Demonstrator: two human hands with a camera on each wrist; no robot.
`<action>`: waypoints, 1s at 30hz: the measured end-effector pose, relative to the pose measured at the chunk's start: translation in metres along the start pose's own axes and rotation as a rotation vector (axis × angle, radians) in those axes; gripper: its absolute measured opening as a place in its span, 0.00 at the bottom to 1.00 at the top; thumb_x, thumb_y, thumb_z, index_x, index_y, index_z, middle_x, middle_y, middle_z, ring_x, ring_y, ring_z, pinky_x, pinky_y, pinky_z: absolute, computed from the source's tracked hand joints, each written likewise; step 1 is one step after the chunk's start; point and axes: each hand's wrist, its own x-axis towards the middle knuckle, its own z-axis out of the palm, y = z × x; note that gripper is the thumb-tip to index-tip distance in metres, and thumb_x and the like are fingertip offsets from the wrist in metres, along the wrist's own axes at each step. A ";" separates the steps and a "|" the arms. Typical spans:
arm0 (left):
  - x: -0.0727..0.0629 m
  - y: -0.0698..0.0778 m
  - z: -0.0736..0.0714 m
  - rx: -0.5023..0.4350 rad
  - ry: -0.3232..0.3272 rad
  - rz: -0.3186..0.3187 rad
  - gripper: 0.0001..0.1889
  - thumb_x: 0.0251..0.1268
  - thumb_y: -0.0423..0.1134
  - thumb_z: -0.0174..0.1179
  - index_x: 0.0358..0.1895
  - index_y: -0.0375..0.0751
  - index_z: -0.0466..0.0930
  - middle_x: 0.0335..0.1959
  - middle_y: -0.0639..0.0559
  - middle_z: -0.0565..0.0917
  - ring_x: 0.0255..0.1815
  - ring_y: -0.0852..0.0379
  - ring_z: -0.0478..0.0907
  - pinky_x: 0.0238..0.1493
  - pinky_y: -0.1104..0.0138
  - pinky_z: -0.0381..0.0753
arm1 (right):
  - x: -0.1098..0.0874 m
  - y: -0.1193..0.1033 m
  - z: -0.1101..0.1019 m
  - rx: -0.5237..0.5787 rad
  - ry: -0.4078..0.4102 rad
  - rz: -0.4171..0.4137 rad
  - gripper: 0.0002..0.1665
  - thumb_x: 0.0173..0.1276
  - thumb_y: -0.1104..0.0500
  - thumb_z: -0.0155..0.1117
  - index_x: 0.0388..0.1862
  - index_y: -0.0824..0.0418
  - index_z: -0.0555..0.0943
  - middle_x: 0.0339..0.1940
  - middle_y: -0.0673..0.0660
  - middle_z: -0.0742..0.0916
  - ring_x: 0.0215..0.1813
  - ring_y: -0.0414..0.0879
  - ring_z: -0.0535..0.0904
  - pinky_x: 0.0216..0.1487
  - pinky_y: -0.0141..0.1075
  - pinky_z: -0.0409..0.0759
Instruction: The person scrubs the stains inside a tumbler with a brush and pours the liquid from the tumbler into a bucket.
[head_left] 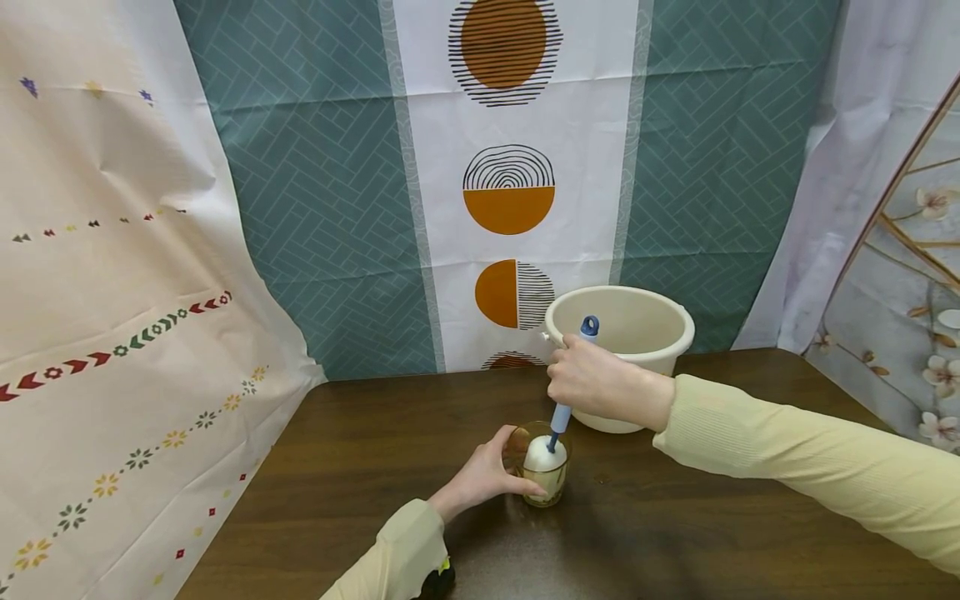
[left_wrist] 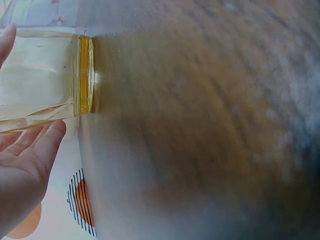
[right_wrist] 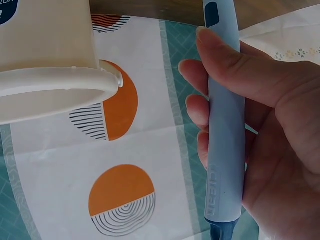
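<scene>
An amber drinking glass stands on the dark wooden table, with my left hand curved around its left side, thumb in front and fingers behind. In the left wrist view the glass shows ribbed sides and a thick yellow base at the tabletop. My right hand grips the pale blue handle of a bottle brush, tilted a little to the right. The brush's white sponge head sits down inside the glass. In the right wrist view, fingers and thumb wrap the handle.
A cream bucket stands behind my right hand, close to the glass. Patterned cloths hang behind the table and at both sides. Something black is at my left wrist.
</scene>
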 end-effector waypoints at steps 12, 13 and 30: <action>-0.001 -0.002 0.000 -0.024 -0.004 -0.007 0.36 0.40 0.41 0.74 0.54 0.41 0.64 0.46 0.52 0.74 0.47 0.57 0.72 0.42 0.63 0.74 | 0.001 0.003 -0.004 0.011 -0.038 0.000 0.03 0.50 0.57 0.72 0.23 0.51 0.84 0.22 0.49 0.82 0.27 0.45 0.74 0.27 0.33 0.65; -0.001 -0.002 0.000 -0.027 -0.003 -0.008 0.35 0.40 0.41 0.74 0.54 0.42 0.64 0.46 0.52 0.74 0.47 0.58 0.72 0.42 0.63 0.74 | 0.001 0.003 -0.004 0.012 -0.040 0.002 0.02 0.50 0.57 0.71 0.23 0.51 0.85 0.22 0.49 0.82 0.27 0.45 0.74 0.26 0.33 0.65; -0.001 0.000 -0.001 0.062 0.027 0.010 0.36 0.39 0.45 0.74 0.55 0.45 0.65 0.45 0.58 0.75 0.44 0.61 0.73 0.41 0.63 0.73 | 0.000 0.007 -0.007 0.010 -0.020 -0.004 0.03 0.49 0.55 0.72 0.23 0.50 0.85 0.23 0.49 0.82 0.27 0.45 0.73 0.26 0.34 0.66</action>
